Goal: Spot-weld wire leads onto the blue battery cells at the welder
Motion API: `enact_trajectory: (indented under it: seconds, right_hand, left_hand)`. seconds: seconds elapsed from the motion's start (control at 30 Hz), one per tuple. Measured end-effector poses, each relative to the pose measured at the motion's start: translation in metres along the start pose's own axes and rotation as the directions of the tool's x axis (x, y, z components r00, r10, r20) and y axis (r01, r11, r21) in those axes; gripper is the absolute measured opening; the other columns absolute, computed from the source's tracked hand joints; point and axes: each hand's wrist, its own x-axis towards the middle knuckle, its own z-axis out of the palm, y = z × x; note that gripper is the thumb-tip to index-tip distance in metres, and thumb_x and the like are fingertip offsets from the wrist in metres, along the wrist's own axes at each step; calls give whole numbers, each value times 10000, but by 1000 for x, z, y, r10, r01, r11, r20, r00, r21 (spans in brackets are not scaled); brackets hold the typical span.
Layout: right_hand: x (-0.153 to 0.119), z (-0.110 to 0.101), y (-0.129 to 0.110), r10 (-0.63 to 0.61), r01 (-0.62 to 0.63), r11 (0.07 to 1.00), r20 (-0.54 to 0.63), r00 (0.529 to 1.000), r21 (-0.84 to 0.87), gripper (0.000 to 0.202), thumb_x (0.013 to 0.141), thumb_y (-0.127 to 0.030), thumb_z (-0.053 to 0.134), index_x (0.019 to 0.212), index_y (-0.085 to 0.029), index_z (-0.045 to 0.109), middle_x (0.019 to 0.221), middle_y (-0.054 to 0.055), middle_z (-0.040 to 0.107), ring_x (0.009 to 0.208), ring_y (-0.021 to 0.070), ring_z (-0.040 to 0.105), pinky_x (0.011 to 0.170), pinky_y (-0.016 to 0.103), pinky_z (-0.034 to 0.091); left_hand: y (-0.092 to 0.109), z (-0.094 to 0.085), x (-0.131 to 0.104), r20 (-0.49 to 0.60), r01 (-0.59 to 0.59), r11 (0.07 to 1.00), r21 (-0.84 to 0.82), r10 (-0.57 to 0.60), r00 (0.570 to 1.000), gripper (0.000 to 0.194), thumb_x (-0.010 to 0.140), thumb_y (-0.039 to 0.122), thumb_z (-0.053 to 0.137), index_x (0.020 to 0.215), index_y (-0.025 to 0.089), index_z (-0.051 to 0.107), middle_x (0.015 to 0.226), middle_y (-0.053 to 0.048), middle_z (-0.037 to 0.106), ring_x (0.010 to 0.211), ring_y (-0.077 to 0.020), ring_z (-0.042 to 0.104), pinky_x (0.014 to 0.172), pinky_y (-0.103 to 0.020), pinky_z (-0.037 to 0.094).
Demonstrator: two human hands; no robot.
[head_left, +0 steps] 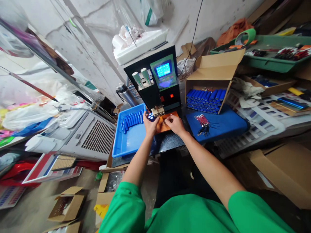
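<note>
My left hand (150, 125) is closed around a small group of blue battery cells (151, 116) with their pale ends showing. It holds them by the welding head (159, 110) of a black spot-welding machine (143, 92). My right hand (175, 124) is pinched over the orange work plate (167, 128), just right of the left hand. What its fingertips hold is too small and partly hidden to make out. To the left stands a blue tray (132, 140) with several blue cells (132, 120) lying in it.
Right of the machine, an open cardboard box (216, 72) holds stacked blue cells (205, 100). A bundle of red and black wires (203, 124) lies on a blue surface (225, 127). A metal flask (126, 94) stands behind the tray. Green bin (269, 63) at the far right.
</note>
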Motion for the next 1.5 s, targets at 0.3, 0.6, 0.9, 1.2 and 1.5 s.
enact_trajectory:
  seconds: [0.3,0.6,0.9,1.2,1.5]
  right_hand:
    - [0,0,0,-8,8,1000,-9,1000,12,167,810,-363,629,760,-207,661,780,51,736,731,208,679,725,323,513]
    - [-1,0,0,3,-3,1000,-13,1000,21,176,797,-374,635,747,-207,656,764,50,732,717,211,671,710,327,501]
    - [-1,-1,-3,5,-4,999,-11,1000,40,185,788,-386,622,733,-210,639,769,56,730,723,214,672,720,330,499]
    - [0,1,-3,29,-28,998,-15,999,56,186,776,-391,624,734,-210,637,746,44,712,710,203,652,703,323,475]
    - [15,-14,0,165,-139,880,-19,986,455,276,694,-471,660,687,-205,589,612,-4,606,577,150,562,597,282,474]
  left_hand:
    - [10,0,-16,-174,39,981,189,-6,985,600,646,267,863,1074,199,447,1073,-60,501,1057,-223,549,982,-398,462]
    - [7,-4,-18,-104,54,986,159,-38,994,441,725,159,699,1079,204,440,955,-22,532,814,-158,552,821,-323,482]
    - [6,-12,-20,-113,43,979,200,-20,993,299,773,169,683,974,219,467,950,-33,555,912,-198,555,947,-389,460]
    - [16,-23,-37,64,-197,942,273,186,980,250,891,144,495,1134,207,495,1090,-102,573,1022,-232,561,968,-415,461]
    - [26,-9,-42,307,-383,894,232,306,901,336,843,95,479,1160,196,530,1112,-119,608,1045,-239,576,944,-409,483]
